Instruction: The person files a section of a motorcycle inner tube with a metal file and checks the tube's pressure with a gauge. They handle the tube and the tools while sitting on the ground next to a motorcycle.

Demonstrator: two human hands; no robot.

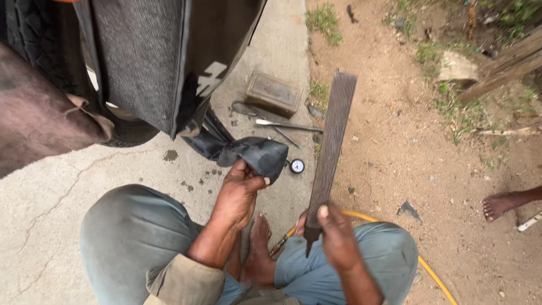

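My left hand (238, 192) grips a folded bulge of a black rubber inner tube (248, 151) that trails out from under a vehicle's mud flap (147, 62). My right hand (333, 234) holds the tang end of a long, flat, rusty metal file (332, 141), which points up and away over the ground, apart from the tube. I am squatting, with grey trousers over both knees and a bare foot (258, 248) between them.
A tyre (39, 39) stands at upper left. On the concrete lie a small metal box (273, 92), pliers and a thin tool (285, 125), and a round pressure gauge (297, 165). A yellow hose (432, 274) runs under my right knee. Another person's bare foot (502, 204) rests on the dirt at right.
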